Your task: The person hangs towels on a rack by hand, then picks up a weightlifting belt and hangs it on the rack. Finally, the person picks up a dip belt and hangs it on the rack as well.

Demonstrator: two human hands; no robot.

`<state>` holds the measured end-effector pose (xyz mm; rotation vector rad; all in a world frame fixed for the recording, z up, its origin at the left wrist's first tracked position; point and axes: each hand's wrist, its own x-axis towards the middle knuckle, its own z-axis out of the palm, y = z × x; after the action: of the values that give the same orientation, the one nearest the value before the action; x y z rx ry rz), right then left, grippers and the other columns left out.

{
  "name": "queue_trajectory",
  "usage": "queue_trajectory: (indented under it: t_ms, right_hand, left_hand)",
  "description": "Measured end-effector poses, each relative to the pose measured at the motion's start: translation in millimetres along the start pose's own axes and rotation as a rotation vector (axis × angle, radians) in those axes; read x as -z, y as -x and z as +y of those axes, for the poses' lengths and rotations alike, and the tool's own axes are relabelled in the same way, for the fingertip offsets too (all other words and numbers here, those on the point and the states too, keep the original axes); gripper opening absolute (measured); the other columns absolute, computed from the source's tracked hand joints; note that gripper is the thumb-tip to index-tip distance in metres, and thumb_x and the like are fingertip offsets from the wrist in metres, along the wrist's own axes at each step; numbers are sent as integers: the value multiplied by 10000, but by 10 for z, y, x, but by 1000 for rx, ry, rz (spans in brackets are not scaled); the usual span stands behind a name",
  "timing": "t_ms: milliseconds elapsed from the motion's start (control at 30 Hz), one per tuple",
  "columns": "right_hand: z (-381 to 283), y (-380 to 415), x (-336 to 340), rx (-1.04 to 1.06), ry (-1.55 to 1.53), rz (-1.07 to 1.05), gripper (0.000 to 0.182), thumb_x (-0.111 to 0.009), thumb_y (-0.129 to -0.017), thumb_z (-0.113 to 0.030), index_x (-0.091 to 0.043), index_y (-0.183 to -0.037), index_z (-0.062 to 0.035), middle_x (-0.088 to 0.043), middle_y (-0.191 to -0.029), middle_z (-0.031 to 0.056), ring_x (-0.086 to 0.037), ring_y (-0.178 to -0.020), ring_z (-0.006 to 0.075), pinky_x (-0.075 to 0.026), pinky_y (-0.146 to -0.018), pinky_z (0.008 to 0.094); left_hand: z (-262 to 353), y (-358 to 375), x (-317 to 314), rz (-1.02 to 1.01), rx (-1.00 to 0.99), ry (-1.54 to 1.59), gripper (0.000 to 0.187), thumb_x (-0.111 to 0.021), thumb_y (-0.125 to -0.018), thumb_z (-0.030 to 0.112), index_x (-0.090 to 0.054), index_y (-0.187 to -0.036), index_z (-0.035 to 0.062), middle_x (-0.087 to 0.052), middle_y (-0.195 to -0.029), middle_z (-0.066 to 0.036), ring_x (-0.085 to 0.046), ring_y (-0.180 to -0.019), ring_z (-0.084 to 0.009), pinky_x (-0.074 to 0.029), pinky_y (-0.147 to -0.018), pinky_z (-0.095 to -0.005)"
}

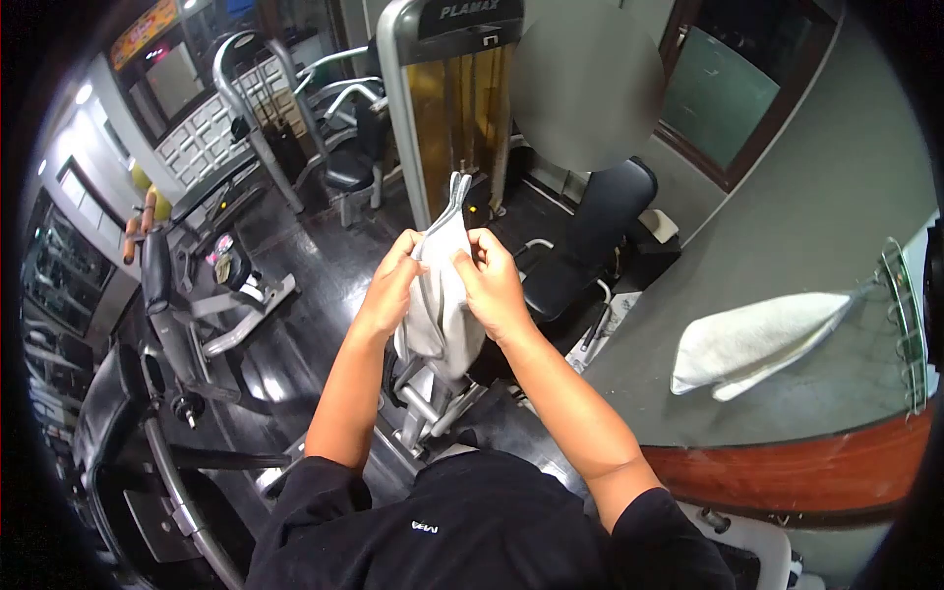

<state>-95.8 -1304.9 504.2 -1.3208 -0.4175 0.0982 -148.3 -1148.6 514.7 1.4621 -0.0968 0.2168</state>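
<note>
Left hand point(395, 285) and right hand point(490, 283) are closed on a soft, light grey cloth point(447, 285), held up mid-frame. Another whitish cloth point(762, 339) is hung at right. Black padded seats point(560, 285) are seen behind.

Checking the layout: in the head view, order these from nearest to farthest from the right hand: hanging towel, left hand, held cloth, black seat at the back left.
1. Held cloth: between the right hand's fingers.
2. Left hand: just across the cloth.
3. Hanging towel: by the wall, right side.
4. Black seat: back left, across the floor.
</note>
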Motion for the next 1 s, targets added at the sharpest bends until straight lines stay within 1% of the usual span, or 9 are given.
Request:
queue_trajectory:
  t_ms: [233,367,400,500,567,700,733,767,1000]
  right_hand:
    - [-748,399,570,162,375,247,189,-681,-982,-159,-619,-1058,3,-741,-881,138,-732,-809,192,-554,-742,343]
    - [-1082,701,898,208,447,384,168,-666,-985,-146,-607,-1036,3,-741,-844,162,-753,-752,248,-557,-695,363]
    - [-1176,789,985,201,463,404,159,-649,-994,-137,-573,-1033,-3,-722,-815,200,-758,-760,342,-553,-675,405]
    - [-1317,1038,1276,299,556,494,149,-629,-1019,-137,-566,-1041,-4,-703,-799,153,-716,-724,208,-527,-667,367]
    - [-1459,1226,1428,235,570,517,151,-613,-1033,-144,-535,-1084,-25,-666,-719,166,-719,-658,294,-507,-603,403]
    - [-1706,1560,1694,310,641,607,183,-614,-1049,-181,-524,-1121,-39,-657,-693,148,-700,-610,259,-489,-570,383]
    - [-1785,1630,1753,316,652,624,188,-614,-1052,-188,-525,-1129,-41,-652,-684,141,-692,-597,245,-485,-563,376]
    - [-1898,1715,1809,314,651,638,196,-597,-1039,-119,-484,-1174,-33,-665,-735,218,-711,-705,435,-516,-593,462]
    - [-2457,2189,2283,456,793,946,201,-652,-1030,-173,-611,-1165,-29,-644,-692,159,-653,-569,263,-486,-556,370]
  left_hand:
    - [193,-11,-1015,14,66,314,249,-505,-1000,157,-594,-1208,55,-643,-1122,-36,-644,-1043,-129,-510,-937,-283]
    - [341,71,-1594,-106,139,365,358,-529,-1104,375,-632,-1196,44,-656,-1094,-10,-620,-1018,-103,-489,-927,-276]
    - [381,101,-1727,-99,162,381,370,-538,-1106,391,-650,-1167,43,-666,-1068,-11,-620,-1004,-100,-494,-912,-280]
    - [226,120,-2024,-106,95,375,335,-544,-1107,361,-651,-1160,48,-665,-1070,-7,-610,-1000,-88,-490,-901,-272]
    - [207,164,-2173,-135,42,288,231,-555,-1109,281,-646,-1114,69,-629,-1006,32,-563,-933,-52,-462,-830,-245]
    - [50,162,-2318,-148,13,190,212,-570,-1109,283,-619,-1010,102,-517,-885,96,-429,-830,-18,-359,-752,-213]
    - [49,142,-2373,-157,10,198,210,-571,-1107,297,-633,-1026,113,-590,-896,83,-518,-835,-19,-425,-759,-210]
    - [83,153,-2456,-158,-7,176,217,-575,-1106,299,-638,-1020,110,-585,-883,81,-511,-815,-13,-420,-749,-205]
    - [686,377,-3340,-341,-109,80,252,-574,-1106,292,-668,-1075,60,-520,-860,100,-422,-785,-3,-329,-706,-184]
